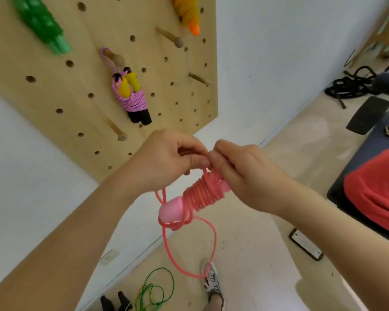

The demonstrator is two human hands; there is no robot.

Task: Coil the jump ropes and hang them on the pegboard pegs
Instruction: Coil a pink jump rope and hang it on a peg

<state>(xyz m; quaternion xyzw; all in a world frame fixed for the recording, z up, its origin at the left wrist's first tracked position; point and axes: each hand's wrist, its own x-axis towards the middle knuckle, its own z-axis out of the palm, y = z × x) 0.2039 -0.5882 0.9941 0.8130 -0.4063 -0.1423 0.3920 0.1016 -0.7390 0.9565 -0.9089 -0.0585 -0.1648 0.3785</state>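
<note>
A pink jump rope [202,194] is wound in tight turns around its pink handles, and a loose loop of its cord hangs down below them. My right hand [240,173] grips the upper end of the wound bundle. My left hand [166,158] pinches the pink cord just above the bundle, touching my right fingers. Behind them is the wooden pegboard [81,122]. On it hang a green coiled rope [41,25], an orange one [188,12] and a pink-and-black rope with yellow handles [130,95]. Bare wooden pegs [170,38] stick out nearby.
A green jump rope with black handles [148,292] lies on the floor by the wall. A shoe [212,281] stands below the hanging loop. Black cords [350,84] lie on the floor at right, next to a dark table [368,153] with a red cloth [377,189].
</note>
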